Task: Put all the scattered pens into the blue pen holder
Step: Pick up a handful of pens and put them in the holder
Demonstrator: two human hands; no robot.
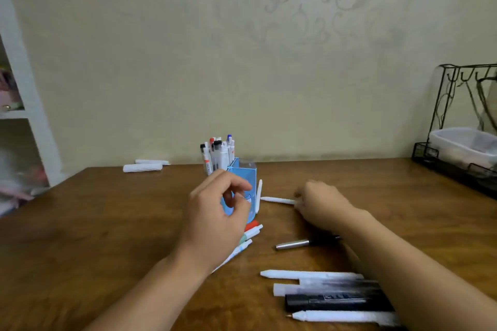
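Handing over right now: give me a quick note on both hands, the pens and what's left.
Left hand: in front of the holder, fingers curled, no pen visible in it.
Right hand: gripping one end of a white pen just right of the holder.
Done: a bunch of pens stands in the holder.
Left: the white pen, another white pen beside the holder, coloured pens under the left hand, a silver pen, the near row by the right forearm, and two white pens at the far edge.
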